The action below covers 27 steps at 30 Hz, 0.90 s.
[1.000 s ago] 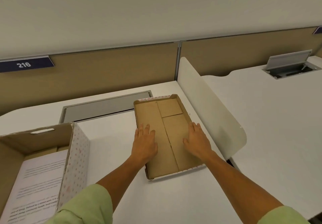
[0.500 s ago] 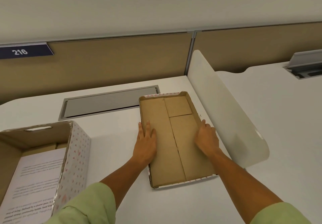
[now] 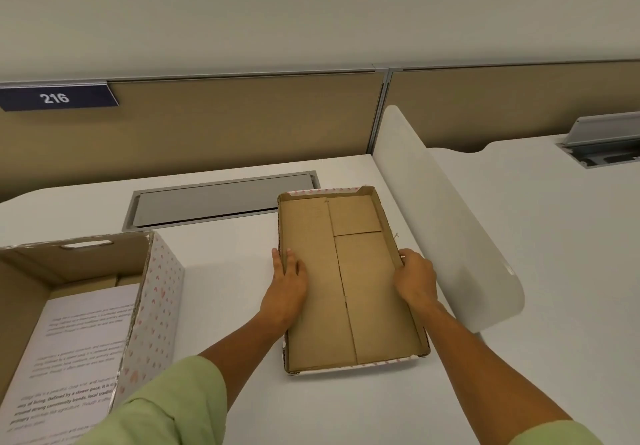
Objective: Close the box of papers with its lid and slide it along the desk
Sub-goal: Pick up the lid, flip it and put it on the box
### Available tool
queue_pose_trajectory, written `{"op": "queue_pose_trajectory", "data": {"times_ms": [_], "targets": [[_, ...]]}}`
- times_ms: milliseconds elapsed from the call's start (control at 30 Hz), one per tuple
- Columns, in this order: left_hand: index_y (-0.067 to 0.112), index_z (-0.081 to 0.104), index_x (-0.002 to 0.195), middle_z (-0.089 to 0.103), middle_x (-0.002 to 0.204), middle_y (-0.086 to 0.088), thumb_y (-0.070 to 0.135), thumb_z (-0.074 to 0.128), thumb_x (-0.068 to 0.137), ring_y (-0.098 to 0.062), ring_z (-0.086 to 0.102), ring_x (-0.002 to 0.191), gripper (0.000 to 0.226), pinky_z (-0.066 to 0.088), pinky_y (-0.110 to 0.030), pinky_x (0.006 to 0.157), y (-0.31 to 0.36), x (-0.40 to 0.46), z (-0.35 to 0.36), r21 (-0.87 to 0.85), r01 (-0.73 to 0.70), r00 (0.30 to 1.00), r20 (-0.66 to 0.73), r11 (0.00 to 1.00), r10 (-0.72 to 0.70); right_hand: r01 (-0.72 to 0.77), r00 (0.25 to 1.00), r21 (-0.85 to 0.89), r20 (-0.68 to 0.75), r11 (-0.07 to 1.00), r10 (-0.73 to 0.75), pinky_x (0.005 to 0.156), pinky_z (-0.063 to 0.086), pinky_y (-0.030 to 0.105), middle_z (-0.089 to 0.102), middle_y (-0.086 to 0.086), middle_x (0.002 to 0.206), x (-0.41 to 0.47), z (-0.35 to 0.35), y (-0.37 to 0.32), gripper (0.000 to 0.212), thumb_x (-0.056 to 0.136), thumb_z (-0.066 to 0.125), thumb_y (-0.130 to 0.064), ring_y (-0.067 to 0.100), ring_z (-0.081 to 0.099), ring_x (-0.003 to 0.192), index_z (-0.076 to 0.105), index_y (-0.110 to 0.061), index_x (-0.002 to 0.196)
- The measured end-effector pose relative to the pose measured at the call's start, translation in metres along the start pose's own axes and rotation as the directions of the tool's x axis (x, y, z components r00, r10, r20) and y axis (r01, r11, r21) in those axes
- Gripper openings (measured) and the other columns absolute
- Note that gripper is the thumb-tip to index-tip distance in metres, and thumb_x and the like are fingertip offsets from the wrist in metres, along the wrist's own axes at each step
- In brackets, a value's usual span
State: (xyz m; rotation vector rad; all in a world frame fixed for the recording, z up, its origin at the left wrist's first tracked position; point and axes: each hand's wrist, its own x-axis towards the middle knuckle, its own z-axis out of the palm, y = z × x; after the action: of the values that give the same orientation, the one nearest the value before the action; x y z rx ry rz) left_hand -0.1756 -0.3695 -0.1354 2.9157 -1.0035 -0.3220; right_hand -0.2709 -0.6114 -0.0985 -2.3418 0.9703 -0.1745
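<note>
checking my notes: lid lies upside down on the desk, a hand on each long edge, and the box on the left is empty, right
Not quite: the box is not empty. The head view shows printed papers inside it. The rest holds: the lid lies upside down on the desk, with the left hand and right hand on its long edges.

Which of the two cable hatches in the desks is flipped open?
The far-right cable hatch on the neighbouring desk: its grey flap stands raised. The cable hatch behind the box lid lies shut and flat.
</note>
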Motion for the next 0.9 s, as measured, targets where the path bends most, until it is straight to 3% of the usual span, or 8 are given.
{"op": "queue_pose_trajectory", "data": {"times_ms": [200,400,567,633,700,767,900], "targets": [[0.002,0.006,0.150,-0.008,0.161,-0.020,0.013,0.066,0.089,-0.048,-0.019,0.142,0.086,0.033,-0.053,0.110,-0.009,-0.018,-0.012,-0.017,-0.002,1.000,-0.008,1.000,0.002,-0.007,1.000,0.279,0.029,0.960,-0.002,0.081,0.045,0.027,0.061,0.009,0.124,-0.023,-0.018,-0.012,0.031,0.101,0.047,-0.012,0.014,0.053,0.093,0.051,-0.010,0.131],[0.007,0.002,0.151,-0.008,0.162,-0.017,0.010,0.063,0.091,-0.044,-0.017,0.144,0.086,0.035,-0.051,0.110,-0.013,-0.041,-0.035,-0.039,0.020,0.999,-0.048,0.999,-0.022,0.088,0.995,0.352,-0.070,0.932,-0.068,0.063,0.035,0.006,0.055,-0.005,0.111,-0.053,-0.038,-0.033,0.033,0.101,0.045,-0.012,0.002,0.050,0.081,0.048,-0.013,0.133],[0.007,0.005,0.151,0.003,0.160,-0.021,0.005,0.058,0.092,-0.047,-0.008,0.145,0.079,0.022,-0.056,0.115,-0.002,-0.068,-0.064,-0.032,0.057,0.993,-0.099,0.998,-0.060,0.164,0.979,0.404,-0.179,0.900,-0.098,0.057,0.037,0.004,0.053,-0.010,0.105,-0.088,-0.051,-0.053,0.032,0.100,0.045,-0.007,-0.008,0.050,0.077,0.050,-0.015,0.131],[0.010,0.018,0.148,0.017,0.158,-0.019,0.003,0.056,0.090,-0.042,0.006,0.146,0.070,0.018,-0.057,0.116,0.006,-0.079,-0.079,-0.107,0.058,0.987,-0.142,0.993,-0.072,0.183,0.972,0.447,-0.215,0.876,-0.093,0.058,0.038,0.006,0.054,-0.009,0.106,-0.103,-0.055,-0.063,0.030,0.100,0.046,-0.009,-0.004,0.053,0.078,0.051,-0.018,0.129],[0.017,0.040,0.138,0.046,0.143,-0.009,0.008,0.055,0.087,-0.032,0.036,0.136,0.054,0.031,-0.050,0.111,0.016,-0.096,-0.099,-0.236,0.012,0.954,-0.289,0.972,-0.082,0.220,0.961,0.510,-0.260,0.832,-0.094,0.062,0.039,0.006,0.055,-0.010,0.110,-0.125,-0.060,-0.073,0.029,0.101,0.047,-0.014,0.002,0.055,0.083,0.050,-0.021,0.129],[0.020,0.054,0.124,0.062,0.121,-0.003,0.019,0.053,0.090,-0.026,0.055,0.116,0.034,0.044,-0.041,0.097,0.030,-0.107,-0.119,-0.376,-0.072,0.898,-0.428,0.924,-0.105,0.262,0.949,0.567,-0.300,0.781,-0.101,0.069,0.046,0.012,0.056,-0.009,0.115,-0.142,-0.062,-0.084,0.029,0.101,0.047,-0.016,0.007,0.057,0.094,0.050,-0.023,0.130],[0.016,0.051,0.137,0.058,0.136,-0.002,0.041,0.051,0.094,-0.019,0.051,0.127,0.049,0.039,-0.034,0.105,0.056,-0.117,-0.148,-0.620,-0.151,0.885,-0.431,0.770,-0.174,0.304,0.933,0.622,-0.348,0.721,-0.092,0.082,0.057,0.027,0.058,-0.003,0.125,-0.162,-0.063,-0.105,0.033,0.100,0.049,-0.015,0.014,0.059,0.105,0.049,-0.024,0.131]]}}
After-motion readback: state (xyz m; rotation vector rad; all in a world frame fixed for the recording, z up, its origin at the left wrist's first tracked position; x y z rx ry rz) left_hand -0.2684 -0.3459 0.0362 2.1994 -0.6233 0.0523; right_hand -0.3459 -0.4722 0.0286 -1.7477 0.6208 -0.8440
